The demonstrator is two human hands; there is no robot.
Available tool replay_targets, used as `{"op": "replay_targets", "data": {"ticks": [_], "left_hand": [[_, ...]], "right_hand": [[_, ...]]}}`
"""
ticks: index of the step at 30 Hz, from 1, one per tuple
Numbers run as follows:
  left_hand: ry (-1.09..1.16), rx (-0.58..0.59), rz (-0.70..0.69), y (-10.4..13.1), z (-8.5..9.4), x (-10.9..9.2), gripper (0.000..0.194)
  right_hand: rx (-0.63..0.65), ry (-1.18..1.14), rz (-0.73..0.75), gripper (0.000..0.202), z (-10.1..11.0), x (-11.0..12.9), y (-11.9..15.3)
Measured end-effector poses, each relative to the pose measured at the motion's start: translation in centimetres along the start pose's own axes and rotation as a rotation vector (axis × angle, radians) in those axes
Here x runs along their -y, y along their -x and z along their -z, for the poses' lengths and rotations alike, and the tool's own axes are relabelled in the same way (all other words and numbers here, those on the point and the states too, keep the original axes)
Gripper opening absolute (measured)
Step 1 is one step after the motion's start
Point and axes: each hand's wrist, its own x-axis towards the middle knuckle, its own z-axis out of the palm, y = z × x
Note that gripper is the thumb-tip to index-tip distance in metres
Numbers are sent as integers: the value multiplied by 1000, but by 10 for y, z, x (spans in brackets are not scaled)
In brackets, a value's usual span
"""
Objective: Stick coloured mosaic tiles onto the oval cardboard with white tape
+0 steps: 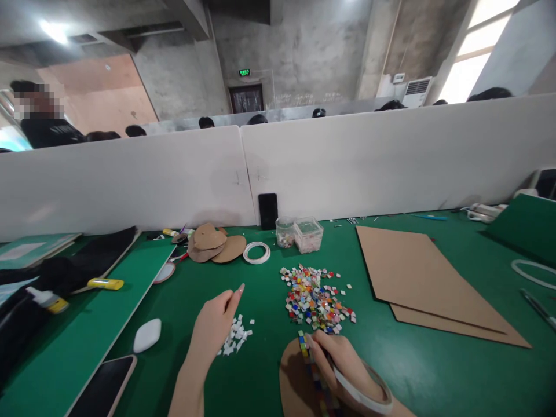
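My left hand (pixel 217 324) is raised beside a small heap of white tile chips (pixel 237 337), its fingers curled and the thumb and a fingertip pressed together. Whatever may be between them is too small to see. My right hand (pixel 345 359) is closed over a rounded cardboard piece (pixel 292 370), with its fingertips at the far end of a row of coloured mosaic tiles (pixel 303 340) on it. Part of that row is hidden under the hand. A white ring, like a tape roll (pixel 362 397), lies around my right hand near the wrist. Beyond it spreads a pile of coloured mosaic tiles (pixel 317 301).
Cardboard sheets (pixel 417 272) lie at the right. Cardboard discs (pixel 230 249), a white ring (pixel 256 253) and clear plastic boxes (pixel 308 236) stand toward the white partition (pixel 347 168). At the left are a phone (pixel 104 388), a white case (pixel 147 336) and a glue bottle (pixel 50 301).
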Motion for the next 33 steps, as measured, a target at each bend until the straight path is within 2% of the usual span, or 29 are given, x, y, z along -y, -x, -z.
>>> {"op": "replay_targets", "data": {"ticks": [4,11,14,19,22,33], "left_hand": [[66,100,34,2,1,-1,40],[158,195,118,2,7,0,35],[173,180,87,2,5,1,39],[43,102,61,-1,0,4,42],[64,95,57,-1,-1,6,41],[204,207,144,1,3,7,36]], "right_hand": [[22,-7,-15,28,1,0,1],[31,4,-34,28,0,-1,1],[27,-13,-37,28,0,0,1],[23,-22,-32,29,1,1,1],[23,-18,-23,29,1,2,1],[12,6,-20,31,1,2,1]]}}
